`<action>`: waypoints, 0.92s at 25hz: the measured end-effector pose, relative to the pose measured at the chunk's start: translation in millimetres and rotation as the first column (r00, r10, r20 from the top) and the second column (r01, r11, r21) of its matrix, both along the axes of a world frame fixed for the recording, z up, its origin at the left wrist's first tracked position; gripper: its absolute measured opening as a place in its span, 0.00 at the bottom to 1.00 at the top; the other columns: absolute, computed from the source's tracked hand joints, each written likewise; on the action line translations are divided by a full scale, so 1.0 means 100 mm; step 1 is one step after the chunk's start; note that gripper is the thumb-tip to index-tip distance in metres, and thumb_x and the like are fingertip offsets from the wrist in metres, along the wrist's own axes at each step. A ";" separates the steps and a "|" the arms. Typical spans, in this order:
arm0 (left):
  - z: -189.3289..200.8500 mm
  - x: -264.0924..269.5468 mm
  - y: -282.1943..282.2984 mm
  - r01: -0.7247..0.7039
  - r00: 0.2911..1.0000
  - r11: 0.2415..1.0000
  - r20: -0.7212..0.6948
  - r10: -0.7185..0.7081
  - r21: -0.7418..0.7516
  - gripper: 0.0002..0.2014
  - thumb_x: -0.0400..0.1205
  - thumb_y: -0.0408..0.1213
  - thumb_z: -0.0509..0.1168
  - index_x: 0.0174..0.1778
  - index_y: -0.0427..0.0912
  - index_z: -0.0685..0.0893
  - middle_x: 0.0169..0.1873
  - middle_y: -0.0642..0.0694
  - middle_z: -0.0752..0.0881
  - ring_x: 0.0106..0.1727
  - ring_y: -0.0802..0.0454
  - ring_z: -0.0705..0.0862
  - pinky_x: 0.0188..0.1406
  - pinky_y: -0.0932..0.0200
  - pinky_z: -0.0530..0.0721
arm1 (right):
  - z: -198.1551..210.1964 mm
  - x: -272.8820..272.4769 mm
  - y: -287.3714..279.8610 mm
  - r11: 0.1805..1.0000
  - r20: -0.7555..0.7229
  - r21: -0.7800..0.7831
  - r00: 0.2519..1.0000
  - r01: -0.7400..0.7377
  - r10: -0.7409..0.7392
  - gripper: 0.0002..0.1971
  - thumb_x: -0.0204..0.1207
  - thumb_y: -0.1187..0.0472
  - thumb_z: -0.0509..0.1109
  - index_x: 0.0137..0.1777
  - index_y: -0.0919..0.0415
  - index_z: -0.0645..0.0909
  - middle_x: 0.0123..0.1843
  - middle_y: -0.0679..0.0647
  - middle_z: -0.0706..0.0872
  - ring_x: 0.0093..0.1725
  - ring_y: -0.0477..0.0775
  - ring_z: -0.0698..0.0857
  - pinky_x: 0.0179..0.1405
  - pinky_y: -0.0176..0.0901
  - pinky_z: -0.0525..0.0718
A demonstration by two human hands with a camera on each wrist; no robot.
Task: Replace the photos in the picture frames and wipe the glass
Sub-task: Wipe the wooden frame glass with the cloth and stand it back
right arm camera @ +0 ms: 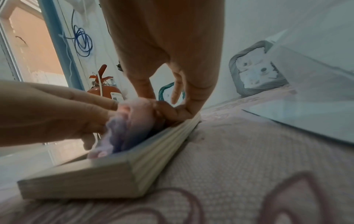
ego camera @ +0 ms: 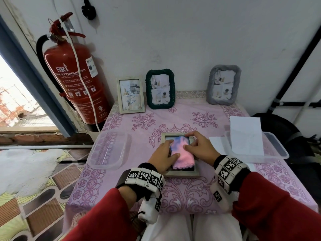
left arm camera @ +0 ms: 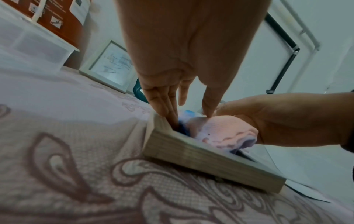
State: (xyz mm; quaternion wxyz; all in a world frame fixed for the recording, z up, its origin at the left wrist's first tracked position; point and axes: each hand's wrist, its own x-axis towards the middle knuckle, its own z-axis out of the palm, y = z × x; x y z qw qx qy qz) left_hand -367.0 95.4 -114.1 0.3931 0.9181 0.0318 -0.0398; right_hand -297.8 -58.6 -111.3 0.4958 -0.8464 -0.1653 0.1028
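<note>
A pale wooden picture frame (ego camera: 182,173) lies flat in the middle of the table, glass up. A pink and blue cloth (ego camera: 184,157) is bunched on the glass. My left hand (ego camera: 166,152) pinches the cloth between thumb and fingers at the frame's left rail. In the left wrist view the fingertips (left arm camera: 164,110) touch that rail beside the cloth (left arm camera: 226,130). My right hand (ego camera: 198,146) curls its fingers over the frame's right rail (right arm camera: 184,121), with its thumb on the cloth (right arm camera: 132,118). Most of the glass is hidden under the cloth and hands.
Three framed pictures stand against the back wall: a wooden one (ego camera: 131,94), a dark green one (ego camera: 160,88) and a grey one (ego camera: 224,84). Clear plastic tubs sit left (ego camera: 108,148) and right (ego camera: 276,146), the right one under white paper (ego camera: 246,136). A fire extinguisher (ego camera: 74,75) hangs left.
</note>
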 end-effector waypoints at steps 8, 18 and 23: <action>-0.06 -0.01 0.01 -0.043 0.997 0.973 0.049 0.055 -0.227 0.29 0.79 0.35 0.67 0.75 0.40 0.65 0.62 0.33 0.78 0.57 0.40 0.83 0.61 0.46 0.82 | 0.13 -0.13 0.00 0.973 -0.043 0.208 0.993 -0.101 0.112 0.25 0.73 0.77 0.63 0.67 0.55 0.75 0.54 0.53 0.82 0.53 0.56 0.83 0.47 0.45 0.86; 0.04 -0.09 0.00 -0.051 0.987 0.781 0.087 0.134 -0.623 0.25 0.78 0.22 0.65 0.70 0.43 0.71 0.64 0.47 0.75 0.56 0.55 0.81 0.47 0.69 0.85 | 0.18 -0.10 0.08 0.906 -0.144 0.422 0.985 -0.029 0.098 0.20 0.77 0.76 0.61 0.65 0.59 0.79 0.53 0.61 0.83 0.52 0.56 0.84 0.50 0.46 0.86; 0.20 -0.11 0.28 -0.066 0.967 0.862 0.180 0.179 -0.503 0.28 0.77 0.18 0.60 0.71 0.43 0.72 0.68 0.45 0.74 0.64 0.50 0.76 0.61 0.59 0.80 | 0.14 -0.06 0.10 0.921 -0.066 0.386 0.997 0.052 -0.029 0.14 0.80 0.67 0.63 0.59 0.51 0.82 0.52 0.58 0.83 0.45 0.53 0.82 0.45 0.44 0.82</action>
